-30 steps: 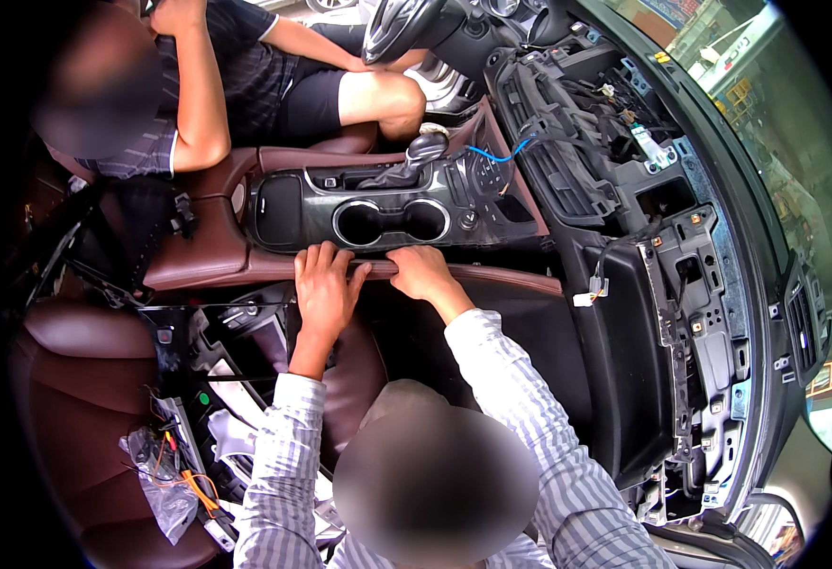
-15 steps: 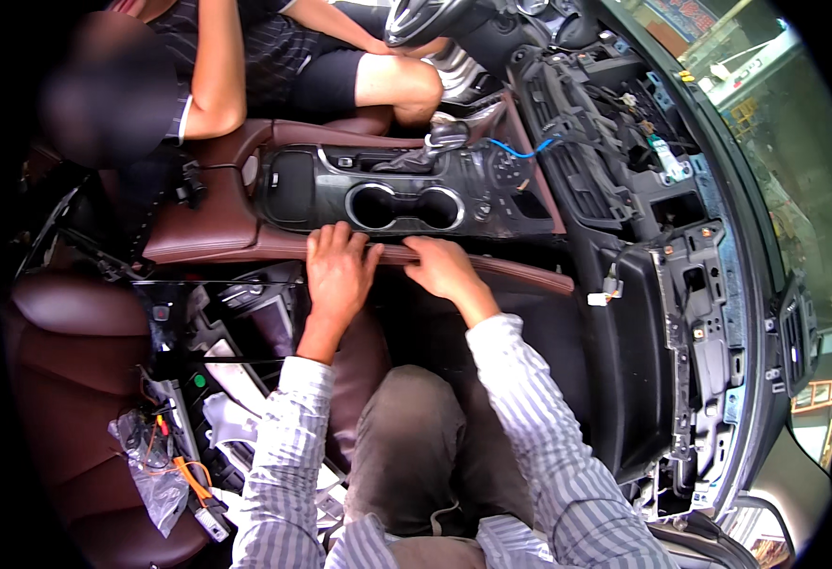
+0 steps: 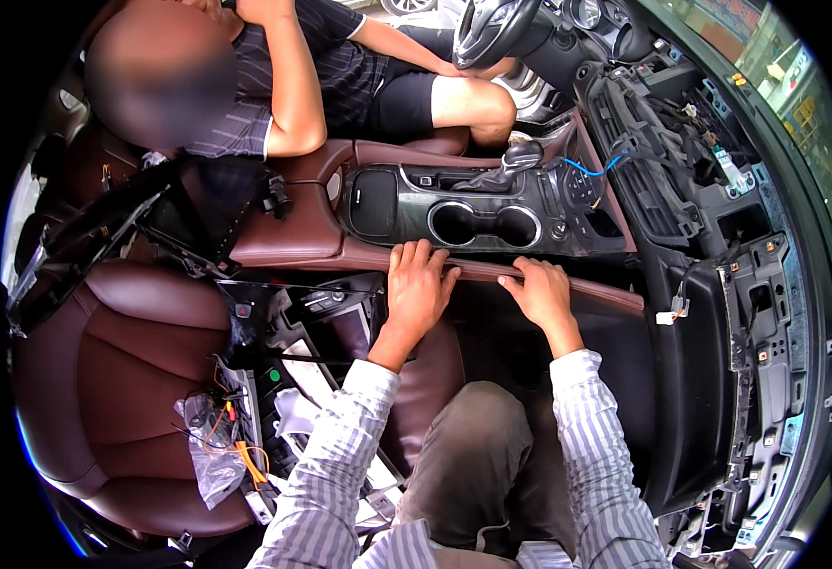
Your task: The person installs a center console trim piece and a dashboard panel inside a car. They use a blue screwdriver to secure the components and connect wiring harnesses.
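Note:
My left hand (image 3: 419, 294) grips the maroon leather side trim (image 3: 605, 292) of the centre console, just below the cup holders (image 3: 454, 226), with its fingers curled over the top. My right hand (image 3: 541, 296) holds the same trim a little further toward the dashboard, its fingers bent over the edge. The dark console panel (image 3: 373, 204) carries a gear lever (image 3: 520, 157) and a blue cable (image 3: 598, 171). A narrow dark gap shows between the panel and the trim at the dashboard end.
A person in a striped dark shirt (image 3: 311, 66) sits across the console near the steering wheel (image 3: 492, 28). The stripped dashboard (image 3: 653, 171) exposes brackets and connectors. On the maroon seat (image 3: 131, 398) at left lie loose trim panels, wires and a plastic bag (image 3: 207, 446).
The whole view has shifted, so the cabin appears further right. My right hand has slid slightly along the trim toward the dashboard; my left hand keeps about the same place on it.

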The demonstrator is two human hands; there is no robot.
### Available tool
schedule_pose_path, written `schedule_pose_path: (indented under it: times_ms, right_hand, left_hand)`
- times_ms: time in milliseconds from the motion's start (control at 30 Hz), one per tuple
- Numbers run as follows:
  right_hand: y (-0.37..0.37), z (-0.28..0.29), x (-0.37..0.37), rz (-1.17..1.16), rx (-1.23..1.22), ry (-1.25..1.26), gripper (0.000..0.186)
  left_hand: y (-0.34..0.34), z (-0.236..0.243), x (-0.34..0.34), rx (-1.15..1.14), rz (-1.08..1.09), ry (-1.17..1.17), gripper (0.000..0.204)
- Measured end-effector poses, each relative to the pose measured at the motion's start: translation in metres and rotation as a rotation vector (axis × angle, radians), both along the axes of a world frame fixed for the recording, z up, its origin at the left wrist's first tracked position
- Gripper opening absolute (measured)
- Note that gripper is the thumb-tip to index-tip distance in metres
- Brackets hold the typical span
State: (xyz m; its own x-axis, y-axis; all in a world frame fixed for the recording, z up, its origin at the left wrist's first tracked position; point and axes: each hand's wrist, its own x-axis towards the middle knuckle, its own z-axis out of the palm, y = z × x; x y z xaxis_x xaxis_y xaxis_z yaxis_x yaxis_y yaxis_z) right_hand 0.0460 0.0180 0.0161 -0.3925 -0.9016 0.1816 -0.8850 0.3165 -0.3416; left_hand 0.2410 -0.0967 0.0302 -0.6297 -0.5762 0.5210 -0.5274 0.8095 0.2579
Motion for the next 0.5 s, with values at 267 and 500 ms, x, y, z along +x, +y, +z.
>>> schedule_pose_path:
  times_ms: [267, 500]
  right_hand:
    - [0.001, -0.008, 0.009, -0.015, -0.078, 0.021, 0.030]
    - [0.002, -0.011, 0.002, -0.030, -0.101, 0.037, 0.027]
  left_hand:
    - [-0.011, 0.050, 0.043, -0.133, 0.080, -0.193, 0.040]
    - [-0.047, 0.100, 0.135, -0.106, 0.248, -0.236, 0.043]
